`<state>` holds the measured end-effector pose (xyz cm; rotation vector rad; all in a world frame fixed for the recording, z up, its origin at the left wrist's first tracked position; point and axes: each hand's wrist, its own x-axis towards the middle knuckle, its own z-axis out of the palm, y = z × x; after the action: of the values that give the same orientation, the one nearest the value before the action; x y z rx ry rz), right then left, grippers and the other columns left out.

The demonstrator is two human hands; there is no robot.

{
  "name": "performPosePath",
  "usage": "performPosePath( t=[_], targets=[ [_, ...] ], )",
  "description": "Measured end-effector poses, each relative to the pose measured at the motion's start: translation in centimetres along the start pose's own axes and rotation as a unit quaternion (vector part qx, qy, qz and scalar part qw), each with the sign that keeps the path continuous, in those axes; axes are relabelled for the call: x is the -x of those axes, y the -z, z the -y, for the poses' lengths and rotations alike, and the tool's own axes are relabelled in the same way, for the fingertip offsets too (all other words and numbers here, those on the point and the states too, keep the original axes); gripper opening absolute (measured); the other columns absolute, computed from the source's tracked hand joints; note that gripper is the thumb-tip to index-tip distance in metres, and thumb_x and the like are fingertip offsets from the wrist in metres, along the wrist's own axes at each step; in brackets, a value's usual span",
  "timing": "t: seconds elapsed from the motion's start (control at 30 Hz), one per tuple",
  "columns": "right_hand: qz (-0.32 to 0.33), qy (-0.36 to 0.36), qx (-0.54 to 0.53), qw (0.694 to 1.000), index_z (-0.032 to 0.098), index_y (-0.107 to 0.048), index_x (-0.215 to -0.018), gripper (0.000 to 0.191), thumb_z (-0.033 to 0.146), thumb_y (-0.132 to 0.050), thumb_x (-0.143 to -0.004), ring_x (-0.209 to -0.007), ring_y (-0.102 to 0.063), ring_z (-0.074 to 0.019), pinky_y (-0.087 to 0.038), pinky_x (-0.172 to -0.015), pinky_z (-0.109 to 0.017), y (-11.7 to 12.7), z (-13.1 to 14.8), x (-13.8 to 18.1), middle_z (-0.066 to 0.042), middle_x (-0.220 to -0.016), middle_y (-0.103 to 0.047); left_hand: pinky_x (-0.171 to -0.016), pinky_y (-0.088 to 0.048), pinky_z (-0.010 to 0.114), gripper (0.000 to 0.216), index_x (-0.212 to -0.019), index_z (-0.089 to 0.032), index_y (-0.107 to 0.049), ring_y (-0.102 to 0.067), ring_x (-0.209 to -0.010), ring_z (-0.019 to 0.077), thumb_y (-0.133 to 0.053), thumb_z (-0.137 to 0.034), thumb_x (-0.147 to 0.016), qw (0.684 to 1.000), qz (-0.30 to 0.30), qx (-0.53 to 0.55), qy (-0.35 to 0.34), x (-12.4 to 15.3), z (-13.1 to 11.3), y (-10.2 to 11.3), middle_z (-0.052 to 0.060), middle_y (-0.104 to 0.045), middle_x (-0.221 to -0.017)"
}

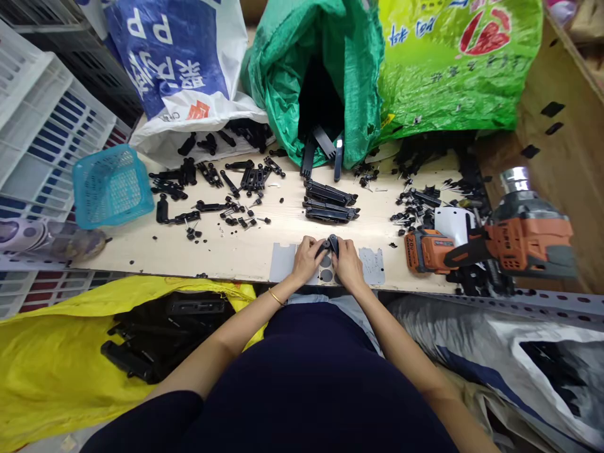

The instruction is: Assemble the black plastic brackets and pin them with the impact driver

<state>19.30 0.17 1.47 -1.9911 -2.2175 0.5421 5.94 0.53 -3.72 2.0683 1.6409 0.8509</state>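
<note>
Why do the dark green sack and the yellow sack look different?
The dark green sack sits on the table, while the yellow sack is below its front edge. The dark green sack's opening looks tall and narrow; the yellow sack's spreads wide. Both gape open, showing black parts.

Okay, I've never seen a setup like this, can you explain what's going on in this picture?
There's no machine doing the handling here. The picture comes from a camera worn on a person's head, looking forward and down at their own bare hands. The left hand and right hand hold small dark parts between their fingertips, near the close edge of a pale worktop. Beyond them lie two long black pieces and scattered smaller black parts. A blue basket sits to the left, and an orange power tool to the right. Along the far side is an open green sack, between two others.
</note>
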Motion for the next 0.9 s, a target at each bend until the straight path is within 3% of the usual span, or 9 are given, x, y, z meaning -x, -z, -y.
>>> performPosePath(
  t=[0.17, 0.37, 0.5, 0.67, 0.9],
  targets=[
    [0.003, 0.026, -0.061, 0.998, 0.015, -0.041, -0.133, 0.049, 0.018, -0.043, -0.084, -0.100, -0.055, -0.0270, -0.050, -0.075, -0.037, -0.6, -1.1, -0.2, -0.014, -0.115, -0.052, -0.073, -0.043, 0.028, 0.026, -0.113, -0.017, -0.061, -0.051, -0.078, 0.0162, -0.050, -0.029, -0.092, 1.000, -0.008, -0.013, 0.018, -0.2, 0.2, 0.0, 0.003, -0.050, -0.081],
    [-0.049, 0.057, -0.170, 0.983, 0.015, -0.048, -0.128, 0.047, 0.022, -0.047, -0.081, -0.101, -0.055, -0.0248, -0.049, -0.086, -0.038, -1.6, -2.0, -0.5, -0.011, -0.104, -0.053, -0.071, -0.041, 0.029, 0.025, -0.111, -0.018, -0.061, -0.049, -0.076, 0.0170, -0.048, -0.030, -0.093, 0.998, 0.017, -0.060, 0.018, -0.4, 0.1, 0.3, 0.003, -0.050, -0.081],
    [-0.073, 0.057, -0.190, 0.977, 0.018, -0.048, -0.129, 0.049, 0.021, -0.047, -0.080, -0.104, -0.053, -0.0251, -0.047, -0.091, -0.041, -2.0, -2.2, -0.4, -0.011, -0.107, -0.053, -0.074, -0.041, 0.030, 0.025, -0.112, -0.017, -0.060, -0.050, -0.080, 0.0179, -0.048, -0.029, -0.093, 0.998, 0.015, -0.061, 0.015, 0.0, 0.0, 0.5, 0.004, -0.051, -0.083],
    [-0.047, 0.077, -0.187, 0.978, 0.017, -0.047, -0.130, 0.050, 0.023, -0.046, -0.081, -0.099, -0.053, -0.0252, -0.047, -0.089, -0.041, -1.8, -2.2, -0.4, -0.011, -0.104, -0.053, -0.074, -0.040, 0.032, 0.025, -0.112, -0.016, -0.059, -0.049, -0.081, 0.0192, -0.048, -0.027, -0.092, 0.996, 0.025, -0.080, 0.011, 0.2, -0.1, 0.4, 0.005, -0.050, -0.084],
    [-0.002, 0.045, -0.165, 0.985, 0.019, -0.044, -0.134, 0.052, 0.021, -0.045, -0.082, -0.103, -0.052, -0.0251, -0.045, -0.091, -0.039, -1.0, -1.6, -0.5, -0.011, -0.107, -0.052, -0.075, -0.040, 0.033, 0.027, -0.112, -0.016, -0.060, -0.049, -0.082, 0.0198, -0.047, -0.028, -0.092, 0.998, 0.014, -0.056, 0.018, 0.3, 0.1, 0.1, 0.005, -0.050, -0.084]
  ],
)
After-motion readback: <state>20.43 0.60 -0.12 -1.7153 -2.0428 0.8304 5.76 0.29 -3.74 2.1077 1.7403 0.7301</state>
